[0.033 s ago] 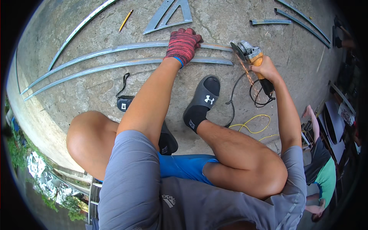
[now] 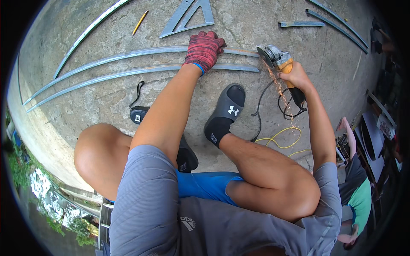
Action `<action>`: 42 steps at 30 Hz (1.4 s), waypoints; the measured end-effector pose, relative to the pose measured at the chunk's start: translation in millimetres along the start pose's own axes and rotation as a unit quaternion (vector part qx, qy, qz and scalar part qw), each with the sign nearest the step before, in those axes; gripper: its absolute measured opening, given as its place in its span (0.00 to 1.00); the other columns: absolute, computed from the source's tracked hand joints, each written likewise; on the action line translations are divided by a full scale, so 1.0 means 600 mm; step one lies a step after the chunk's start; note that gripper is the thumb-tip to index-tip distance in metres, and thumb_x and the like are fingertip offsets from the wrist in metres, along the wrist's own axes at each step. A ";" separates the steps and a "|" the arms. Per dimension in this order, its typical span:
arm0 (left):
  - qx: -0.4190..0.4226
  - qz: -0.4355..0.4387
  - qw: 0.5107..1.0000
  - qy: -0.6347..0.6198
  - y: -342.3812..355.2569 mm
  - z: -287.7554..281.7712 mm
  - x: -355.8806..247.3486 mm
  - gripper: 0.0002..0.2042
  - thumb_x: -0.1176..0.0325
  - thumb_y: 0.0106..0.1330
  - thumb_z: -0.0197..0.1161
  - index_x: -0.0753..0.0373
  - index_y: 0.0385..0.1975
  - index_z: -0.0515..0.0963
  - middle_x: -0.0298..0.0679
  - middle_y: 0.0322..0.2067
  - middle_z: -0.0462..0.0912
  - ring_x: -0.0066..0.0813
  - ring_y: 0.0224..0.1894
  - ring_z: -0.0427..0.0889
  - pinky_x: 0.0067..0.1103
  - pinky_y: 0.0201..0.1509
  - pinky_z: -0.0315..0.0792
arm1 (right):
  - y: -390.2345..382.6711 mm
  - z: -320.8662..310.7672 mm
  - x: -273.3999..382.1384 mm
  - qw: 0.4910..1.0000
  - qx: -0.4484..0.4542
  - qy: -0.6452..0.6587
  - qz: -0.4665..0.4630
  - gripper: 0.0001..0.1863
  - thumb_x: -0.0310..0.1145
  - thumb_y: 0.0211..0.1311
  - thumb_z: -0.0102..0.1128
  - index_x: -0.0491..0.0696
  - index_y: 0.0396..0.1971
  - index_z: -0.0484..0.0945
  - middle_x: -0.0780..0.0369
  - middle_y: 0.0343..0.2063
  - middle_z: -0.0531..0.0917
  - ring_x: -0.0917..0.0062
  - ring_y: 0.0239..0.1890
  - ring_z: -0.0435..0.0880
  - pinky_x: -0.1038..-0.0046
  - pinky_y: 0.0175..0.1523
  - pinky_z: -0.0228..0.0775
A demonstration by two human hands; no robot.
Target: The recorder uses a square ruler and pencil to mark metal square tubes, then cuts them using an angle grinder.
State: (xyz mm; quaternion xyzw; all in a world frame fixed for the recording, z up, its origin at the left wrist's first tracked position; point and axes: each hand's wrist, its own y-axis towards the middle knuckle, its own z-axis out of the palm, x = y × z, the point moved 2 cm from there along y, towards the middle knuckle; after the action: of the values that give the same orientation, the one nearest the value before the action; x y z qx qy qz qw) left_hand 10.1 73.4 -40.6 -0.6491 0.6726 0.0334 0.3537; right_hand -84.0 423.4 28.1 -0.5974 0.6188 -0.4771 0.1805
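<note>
My left hand (image 2: 202, 51), in a red and black knit glove, grips the farther of two long, thin metal channels (image 2: 149, 52) on the concrete, its fingers curled over it. The nearer metal channel (image 2: 145, 70) lies alongside, passing by the glove's cuff. Bare, my right hand (image 2: 295, 77) is closed around the yellow body of an angle grinder (image 2: 282, 61). The grinder's disc (image 2: 264, 56) meets the right end of the farther channel. Orange sparks (image 2: 279, 89) stream from there toward me and past the grinder's black cord (image 2: 259, 106).
A metal triangle square (image 2: 188, 26) and a pencil (image 2: 140, 23) lie beyond the channels. Short metal pieces (image 2: 301, 24) are at far right. A tape measure (image 2: 138, 115) rests near my sandalled foot (image 2: 230, 102). A yellow cord (image 2: 282, 145) loops nearby. Another person (image 2: 361, 196) is at right.
The spark stream reaches farther toward me, to the yellow cord. The other person at right has shifted slightly. My hands and the grinder stay in place.
</note>
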 end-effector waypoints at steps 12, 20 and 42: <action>-0.005 -0.001 1.000 0.006 0.001 0.002 0.001 0.12 0.57 0.71 0.65 0.43 0.51 0.86 0.36 0.54 0.82 0.43 0.59 0.78 0.45 0.65 0.68 | 0.009 0.000 -0.030 1.000 0.012 0.008 -0.005 0.20 0.33 0.46 0.77 0.36 0.36 0.83 0.59 0.31 0.87 0.75 0.31 0.84 0.69 0.40 0.78; -0.021 0.014 1.000 0.006 0.000 0.010 0.007 0.12 0.57 0.70 0.65 0.44 0.50 0.87 0.39 0.54 0.82 0.45 0.58 0.79 0.44 0.63 0.70 | 0.001 0.001 -0.012 0.999 0.027 0.025 0.003 0.22 0.34 0.48 0.78 0.36 0.39 0.83 0.60 0.31 0.86 0.76 0.32 0.84 0.70 0.40 0.78; -0.010 0.008 1.000 0.002 0.001 0.004 0.002 0.12 0.57 0.70 0.66 0.43 0.51 0.86 0.37 0.54 0.82 0.44 0.59 0.78 0.44 0.64 0.69 | -0.012 -0.004 0.028 1.000 0.006 0.004 0.006 0.18 0.33 0.48 0.77 0.37 0.36 0.83 0.61 0.30 0.86 0.77 0.30 0.84 0.70 0.38 0.77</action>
State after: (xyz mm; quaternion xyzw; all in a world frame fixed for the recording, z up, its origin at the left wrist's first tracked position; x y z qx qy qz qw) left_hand 11.0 73.5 -43.6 -0.6475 0.6779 0.0418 0.3456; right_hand -85.7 410.5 40.7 -0.5903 0.6206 -0.4821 0.1843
